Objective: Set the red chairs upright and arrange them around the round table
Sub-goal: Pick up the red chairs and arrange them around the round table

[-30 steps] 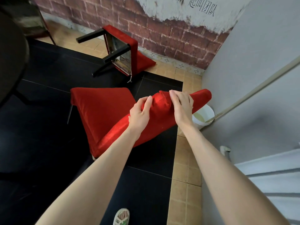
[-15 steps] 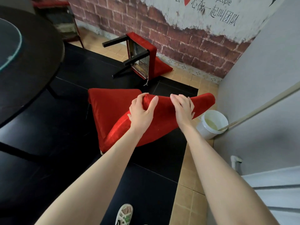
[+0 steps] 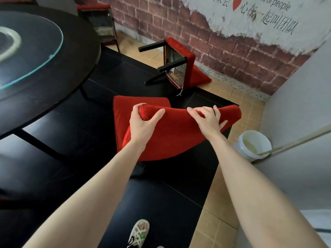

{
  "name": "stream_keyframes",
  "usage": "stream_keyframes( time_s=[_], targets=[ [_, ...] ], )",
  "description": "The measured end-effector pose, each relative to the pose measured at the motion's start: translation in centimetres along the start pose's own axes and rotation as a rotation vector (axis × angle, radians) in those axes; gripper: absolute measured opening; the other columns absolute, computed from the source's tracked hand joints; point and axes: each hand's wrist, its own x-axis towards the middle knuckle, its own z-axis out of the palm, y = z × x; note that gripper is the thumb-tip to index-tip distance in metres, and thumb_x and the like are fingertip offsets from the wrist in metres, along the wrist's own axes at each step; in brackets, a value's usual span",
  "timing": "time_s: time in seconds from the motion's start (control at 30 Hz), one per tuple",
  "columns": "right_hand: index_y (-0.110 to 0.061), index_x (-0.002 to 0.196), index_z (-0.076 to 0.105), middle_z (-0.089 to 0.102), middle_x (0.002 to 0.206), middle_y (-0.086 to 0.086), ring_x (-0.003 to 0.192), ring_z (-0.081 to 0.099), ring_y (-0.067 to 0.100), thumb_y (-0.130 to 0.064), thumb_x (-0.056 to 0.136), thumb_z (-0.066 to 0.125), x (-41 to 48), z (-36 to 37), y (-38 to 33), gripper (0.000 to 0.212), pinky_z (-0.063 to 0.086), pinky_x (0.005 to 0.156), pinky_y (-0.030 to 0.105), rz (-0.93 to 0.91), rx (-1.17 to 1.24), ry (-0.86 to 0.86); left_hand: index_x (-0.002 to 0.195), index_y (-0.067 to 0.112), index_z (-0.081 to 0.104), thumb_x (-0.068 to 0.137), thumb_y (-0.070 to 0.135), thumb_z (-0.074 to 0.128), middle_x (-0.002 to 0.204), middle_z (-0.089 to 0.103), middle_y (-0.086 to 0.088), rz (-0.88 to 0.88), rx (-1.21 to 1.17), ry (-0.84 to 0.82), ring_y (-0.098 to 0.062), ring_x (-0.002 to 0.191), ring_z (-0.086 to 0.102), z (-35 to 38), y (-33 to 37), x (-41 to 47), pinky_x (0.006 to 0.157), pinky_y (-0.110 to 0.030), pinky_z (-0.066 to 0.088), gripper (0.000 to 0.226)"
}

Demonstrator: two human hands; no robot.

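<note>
Left hand (image 3: 143, 122) wraps the backrest corner of the red chair (image 3: 172, 138), right hand (image 3: 208, 120) fingers hooked over its top edge, which runs left-right. Chair stands on the dark floor, round table (image 3: 80, 51) off to its left, nearer the left hand.

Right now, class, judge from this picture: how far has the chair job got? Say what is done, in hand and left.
Done: the near red chair looks upright, seat level. In hand: left hand and right hand grip its backrest top; it stands apart from the round table. Left: place it at the table, then right the tipped chair lying by the brick wall.
</note>
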Motion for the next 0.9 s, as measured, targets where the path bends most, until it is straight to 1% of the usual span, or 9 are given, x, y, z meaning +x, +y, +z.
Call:
stream_keyframes(
  time_s=[0.1,0.2,0.27,0.33,0.37,0.57,0.67,0.8,0.9],
  targets=[
    [-0.041,0.107,0.069,0.044,0.140,-0.020,0.147,0.000,0.007,-0.092,0.065,0.039,0.4,0.4,-0.4,0.073,-0.019,0.108,0.061,0.002,-0.030,-0.015,0.119,0.034,0.052,0.065,0.054,0.084,0.115,0.061,0.009,-0.029,-0.048,0.012,-0.011,0.106,0.061,-0.8,-0.5,0.3,0.093,-0.036,0.054,0.066],
    [-0.043,0.117,0.066,0.032,0.154,-0.010,0.148,-0.006,0.009,-0.094,0.061,0.039,0.7,0.5,-0.2,0.080,-0.018,0.108,0.063,0.008,-0.064,-0.011,0.123,0.033,0.051,0.057,0.059,0.086,0.119,0.062,0.007,-0.083,-0.085,0.014,-0.011,0.107,0.062,-1.6,-1.1,0.6,0.094,-0.037,0.054,0.079],
    [-0.043,0.109,0.068,0.030,0.156,-0.007,0.148,-0.007,0.011,-0.094,0.061,0.039,0.7,0.6,-0.2,0.076,-0.015,0.109,0.065,0.010,-0.065,-0.003,0.121,0.034,0.053,0.052,0.062,0.086,0.117,0.063,0.008,-0.111,-0.099,0.024,-0.009,0.105,0.064,-2.0,-1.3,0.8,0.092,-0.036,0.055,0.082],
    [-0.043,0.089,0.066,0.039,0.148,-0.007,0.148,-0.003,0.013,-0.093,0.061,0.038,0.5,1.0,-0.4,0.064,-0.009,0.110,0.068,0.009,-0.057,0.002,0.114,0.035,0.056,0.051,0.062,0.087,0.113,0.065,0.009,-0.127,-0.108,0.028,-0.009,0.101,0.066,-2.4,-1.5,0.9,0.090,-0.036,0.056,0.076],
    [-0.042,0.084,0.063,0.043,0.144,-0.007,0.148,0.000,0.014,-0.093,0.061,0.038,0.4,1.2,-0.5,0.061,-0.006,0.111,0.069,0.004,-0.055,0.006,0.111,0.036,0.056,0.051,0.062,0.087,0.111,0.066,0.009,-0.129,-0.112,0.030,-0.009,0.099,0.066,-2.6,-1.6,0.9,0.089,-0.036,0.057,0.072],
    [-0.032,0.096,0.069,0.049,0.136,-0.006,0.146,0.007,0.015,-0.085,0.075,0.043,-0.3,2.9,-1.4,0.063,-0.003,0.111,0.070,-0.052,-0.078,0.022,0.101,0.040,0.056,0.048,0.063,0.086,0.104,0.068,0.011,-0.130,-0.129,0.059,-0.005,0.091,0.068,-4.9,-2.2,1.1,0.077,-0.028,0.057,0.065],
    [-0.031,0.095,0.070,0.049,0.134,-0.007,0.145,0.008,0.015,-0.082,0.078,0.046,-1.0,4.0,-2.3,0.059,-0.003,0.110,0.069,-0.072,-0.077,0.028,0.101,0.039,0.057,0.048,0.063,0.085,0.103,0.068,0.011,-0.129,-0.135,0.074,-0.002,0.088,0.069,-6.5,-2.7,1.2,0.071,-0.022,0.055,0.065],
    [-0.028,0.096,0.070,0.049,0.132,-0.008,0.144,0.009,0.014,-0.080,0.079,0.048,-1.9,5.4,-3.8,0.059,-0.003,0.111,0.068,-0.097,-0.088,0.028,0.101,0.035,0.059,0.050,0.061,0.084,0.103,0.069,0.009,-0.138,-0.130,0.090,-0.003,0.089,0.069,-9.0,-3.6,1.7,0.072,-0.022,0.053,0.063],
    [-0.028,0.096,0.070,0.050,0.132,-0.006,0.144,0.011,0.015,-0.079,0.079,0.047,-2.6,7.1,-5.1,0.058,-0.003,0.111,0.069,-0.105,-0.120,0.025,0.101,0.032,0.060,0.057,0.056,0.086,0.100,0.069,0.008,-0.152,-0.125,0.082,0.001,0.083,0.069,-11.4,-4.5,2.1,0.064,-0.016,0.052,0.057]
  ],
)
